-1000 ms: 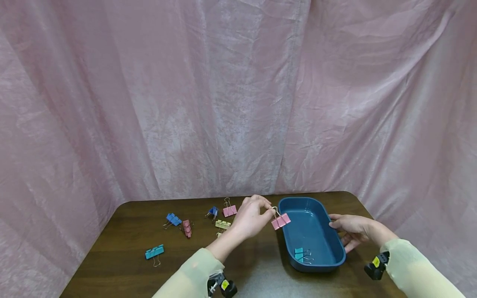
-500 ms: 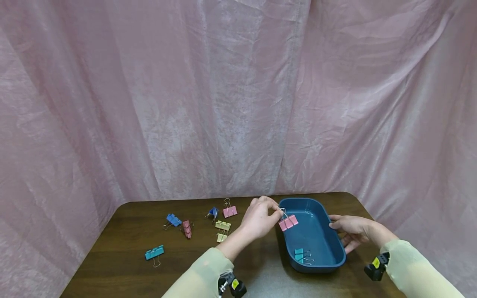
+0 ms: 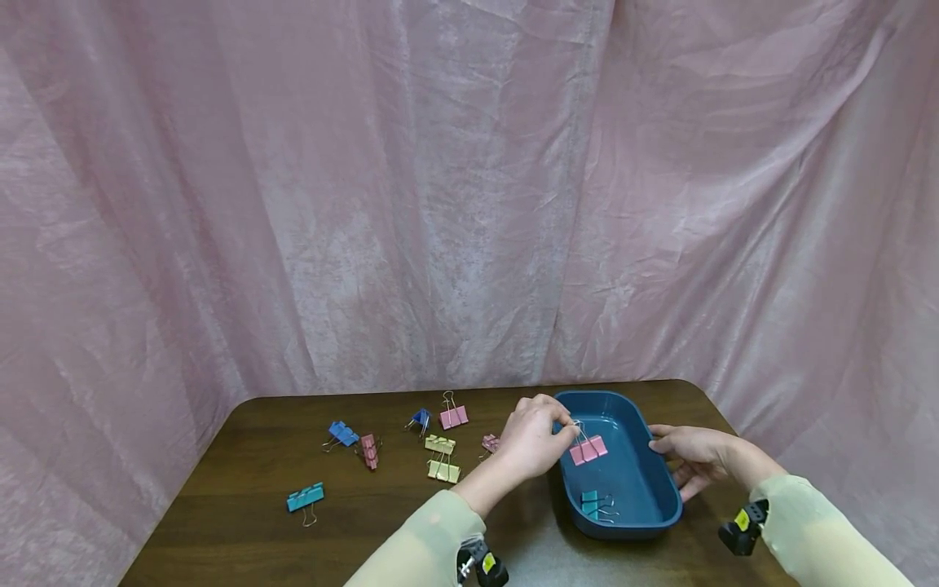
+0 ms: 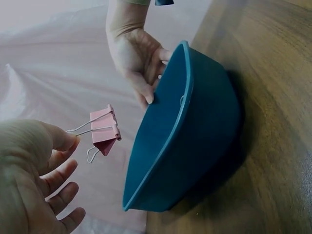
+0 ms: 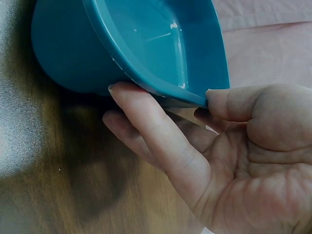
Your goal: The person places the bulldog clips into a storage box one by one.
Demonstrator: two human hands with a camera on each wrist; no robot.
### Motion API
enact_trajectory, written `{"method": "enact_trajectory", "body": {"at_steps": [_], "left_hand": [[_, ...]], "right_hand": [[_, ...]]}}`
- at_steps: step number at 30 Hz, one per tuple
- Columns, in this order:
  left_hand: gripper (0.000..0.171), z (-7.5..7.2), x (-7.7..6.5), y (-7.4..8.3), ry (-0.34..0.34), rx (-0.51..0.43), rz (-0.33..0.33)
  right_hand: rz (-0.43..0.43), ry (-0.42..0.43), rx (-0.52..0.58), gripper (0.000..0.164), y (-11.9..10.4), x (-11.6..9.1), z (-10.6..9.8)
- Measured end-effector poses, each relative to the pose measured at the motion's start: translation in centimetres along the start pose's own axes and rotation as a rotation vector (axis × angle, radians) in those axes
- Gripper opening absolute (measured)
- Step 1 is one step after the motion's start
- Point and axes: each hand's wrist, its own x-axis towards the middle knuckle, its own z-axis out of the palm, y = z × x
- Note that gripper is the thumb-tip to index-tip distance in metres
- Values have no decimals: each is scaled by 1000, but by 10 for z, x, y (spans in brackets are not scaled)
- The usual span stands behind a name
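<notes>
My left hand (image 3: 534, 438) pinches a pink binder clip (image 3: 588, 450) by one wire handle, and the clip hangs over the blue tray (image 3: 623, 531). In the left wrist view the pink clip (image 4: 103, 130) dangles above the rim, held between thumb and forefinger, while the other fingers are spread. My right hand (image 3: 693, 458) grips the tray's right side. The right wrist view has that hand (image 5: 195, 141) with its thumb at the rim and fingers against the outer wall. Inside the tray, near its front, lies a teal binder clip (image 3: 590, 504).
Left on the brown table (image 3: 242, 522) lie a teal clip (image 3: 305, 496), a blue clip (image 3: 342, 433), a dark pink clip (image 3: 369, 451), a dark blue clip (image 3: 421, 418), a pink clip (image 3: 453, 417) and yellow clips (image 3: 443, 470). Another pink clip (image 3: 491, 443) is partly hidden by the left wrist.
My left hand has moved right with the pink binder clip, from the tray's left edge to over its inside. More clips show behind the left arm. My right hand stays on the tray.
</notes>
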Motion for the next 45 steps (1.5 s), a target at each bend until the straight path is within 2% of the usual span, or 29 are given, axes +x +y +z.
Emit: {"method": "enact_trajectory", "body": {"at_steps": [15,23,31,45], "left_hand": [[19,16,8,6,-53,65,-33],[17,24,7,5,-12,127,-42],[15,30,7,4,-17,156,-43],[14,37,7,5,-40,143,-46]], "right_hand": [[-19,6,19,58,1,-1,2],[-15,3,27,58,2,0,2],[-12,8,23,59,1,-1,1],[-12,-7,18,58,1,0,0]]}}
